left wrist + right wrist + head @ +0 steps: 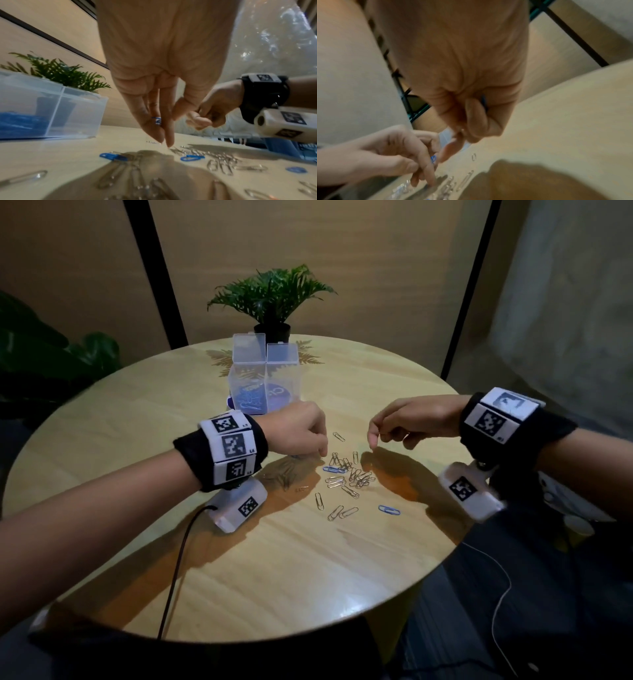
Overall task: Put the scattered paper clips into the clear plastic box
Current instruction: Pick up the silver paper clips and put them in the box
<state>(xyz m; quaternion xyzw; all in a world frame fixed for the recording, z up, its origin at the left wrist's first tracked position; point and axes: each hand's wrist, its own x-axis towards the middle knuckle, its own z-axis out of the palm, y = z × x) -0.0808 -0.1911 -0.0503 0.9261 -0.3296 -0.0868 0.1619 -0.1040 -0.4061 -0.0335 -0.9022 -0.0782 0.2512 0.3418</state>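
The left hand [294, 428] hangs over the round wooden desk [239, 559], fingers pointing down at the edge of the heap of paper clips [346, 477]. In the left wrist view a small blue paper clip [157, 120] sits pinched between its fingers, whose tips hover just above the desk surface. The right hand [411, 419] is on the far side of the heap, well above the desk, its fingers curled into the palm; the right wrist view shows a sliver of something blue [483, 101] tucked between the curled fingers and the palm, too hidden to name with certainty. Most clips are silver and lie bunched between the two hands; a loose blue clip [389, 510] lies apart, nearer the person, and one silver clip [338, 436] lies alone on the far side. The clear plastic box [263, 378] stands further back on the desk, beyond the left hand, its lids raised, with blue contents in the bottom. Behind it stands a potted fern [272, 299]
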